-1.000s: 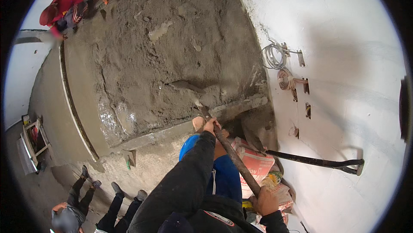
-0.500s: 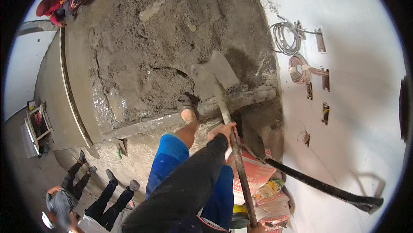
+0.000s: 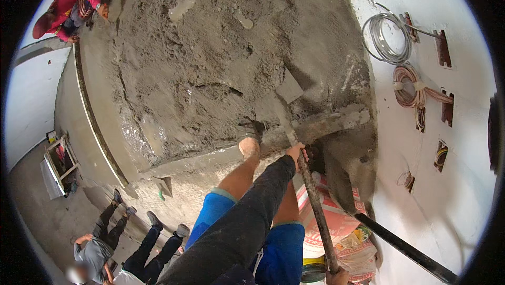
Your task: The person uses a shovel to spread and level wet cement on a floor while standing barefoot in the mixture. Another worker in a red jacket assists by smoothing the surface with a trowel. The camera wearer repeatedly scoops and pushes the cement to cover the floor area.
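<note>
My left hand (image 3: 297, 156) is wrapped round the wooden shaft of a shovel (image 3: 314, 201), below its blade. Near the lower edge my right hand (image 3: 337, 276) is closed on the far end of the same shaft. The metal shovel blade (image 3: 289, 87) rests at the wet grey mortar (image 3: 210, 48), partly covered by it. My bare lower leg reaches to the mortar's near edge, where a dark shoe (image 3: 248, 129) stands beside the blade.
A second shovel with a black handle (image 3: 405, 248) leans near stacked bags (image 3: 329, 222) and a bucket (image 3: 313, 270). Coiled cables (image 3: 388, 38) hang on the right wall. A co-worker in red (image 3: 68, 9) holds a long straightedge (image 3: 94, 122). A trowel (image 3: 163, 186) and two people are lower left.
The view has shifted, so the wall and cables sit farther right. Less of the shovel blade shows above the mortar. The red-clad co-worker's outstretched arm has come down toward the floor.
</note>
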A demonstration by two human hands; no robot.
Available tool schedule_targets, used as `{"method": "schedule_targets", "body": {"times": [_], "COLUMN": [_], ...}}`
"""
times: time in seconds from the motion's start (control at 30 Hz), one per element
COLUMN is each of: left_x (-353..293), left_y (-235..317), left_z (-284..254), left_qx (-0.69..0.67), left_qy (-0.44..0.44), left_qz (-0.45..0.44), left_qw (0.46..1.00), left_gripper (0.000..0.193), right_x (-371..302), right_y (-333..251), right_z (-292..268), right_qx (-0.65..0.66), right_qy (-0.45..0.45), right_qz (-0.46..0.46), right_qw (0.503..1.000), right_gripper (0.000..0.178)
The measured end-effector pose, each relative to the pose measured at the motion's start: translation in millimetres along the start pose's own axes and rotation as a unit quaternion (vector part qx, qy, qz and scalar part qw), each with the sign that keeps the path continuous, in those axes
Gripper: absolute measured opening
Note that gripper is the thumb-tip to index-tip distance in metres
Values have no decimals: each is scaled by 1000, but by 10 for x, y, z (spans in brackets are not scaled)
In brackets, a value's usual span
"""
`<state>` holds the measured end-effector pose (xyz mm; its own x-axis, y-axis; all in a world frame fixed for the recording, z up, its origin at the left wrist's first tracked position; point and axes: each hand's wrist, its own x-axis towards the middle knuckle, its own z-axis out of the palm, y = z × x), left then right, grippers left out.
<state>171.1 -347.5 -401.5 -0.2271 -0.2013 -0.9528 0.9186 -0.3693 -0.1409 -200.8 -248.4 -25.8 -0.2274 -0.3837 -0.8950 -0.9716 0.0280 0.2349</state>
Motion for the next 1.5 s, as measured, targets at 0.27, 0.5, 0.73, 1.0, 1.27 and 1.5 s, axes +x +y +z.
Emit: {"method": "schedule_targets", "body": {"times": [0.27,0.5,0.73,1.0,1.27,1.5], "left_x": [-282,-385,-1492,-2649,-998,-462], "left_y": [435,1443,3256,2520,11,-828], "left_z": [-471,-1083,-660,-533,-717,-151], "left_qx": [92,410,615,339,300,316], "left_qy": [83,19,424,262,53,2], "left_qz": [77,256,251,379,311,-10], "left_qw": [989,875,616,820,900,949], "left_gripper": [18,21,65,25,30,28], "right_x": [-215,-109,133,264,-337,-990], "right_y": [-804,-1332,-2326,-1733,-46,979], "right_z": [707,692,-391,153,1385,1335], "right_qx": [64,92,240,175,58,67], "right_qy": [-18,8,-258,-30,41,61], "right_qz": [-12,-83,-264,-338,-65,45], "right_qw": [998,992,898,924,995,995], "right_gripper": [34,38,30,40,35,37]}}
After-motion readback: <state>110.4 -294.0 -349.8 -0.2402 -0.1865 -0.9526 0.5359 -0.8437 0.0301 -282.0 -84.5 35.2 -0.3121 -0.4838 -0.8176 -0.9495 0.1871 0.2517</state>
